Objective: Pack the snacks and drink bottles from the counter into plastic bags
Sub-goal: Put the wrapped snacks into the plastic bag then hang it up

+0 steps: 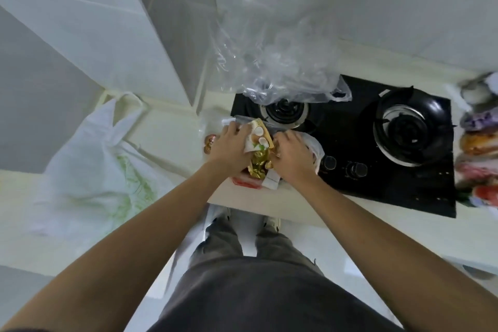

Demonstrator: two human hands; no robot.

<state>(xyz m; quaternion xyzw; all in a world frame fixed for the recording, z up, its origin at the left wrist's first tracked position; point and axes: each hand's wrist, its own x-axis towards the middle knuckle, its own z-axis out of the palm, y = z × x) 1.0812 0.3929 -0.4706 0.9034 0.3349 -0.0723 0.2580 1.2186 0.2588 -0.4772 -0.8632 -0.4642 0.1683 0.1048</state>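
Between the stove (377,148) and the white bag (89,164), at the surface (172,137) edge, both hands work one cluster of snacks; the left hand (229,148) curls round a coconut packet (257,140), while the right hand (291,156) presses curled fingers onto a thin bag (314,149), its grip unclear; a gold pack (259,167) and a red pack (246,183) sit near the lip and could slide off if nudged; the clear bag (283,67) drapes one burner (283,110), risky if lit. Counted: two hands, two burners, three visible bags, about three packets here; more packed snacks (479,148) lie blurred at right; no bottles discernible.
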